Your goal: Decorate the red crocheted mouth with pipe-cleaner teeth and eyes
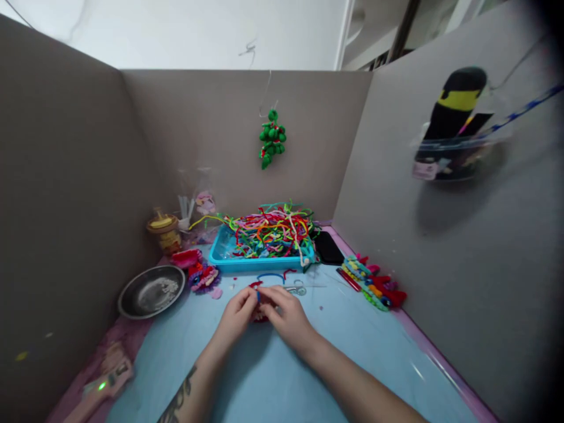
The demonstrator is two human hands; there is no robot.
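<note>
My left hand and my right hand meet low over the blue work surface, fingers pinched on a small dark red yarn piece with whitish bits. A blue bit of yarn shows at my left fingertips. Much of the piece is hidden by my fingers. Just beyond my hands lie a curved blue strand, a short red strand and small scissors.
A blue tray heaped with coloured yarn strands stands at the back, a black phone beside it. Metal bowl at left; colourful yarn pieces at right. Grey panels enclose three sides.
</note>
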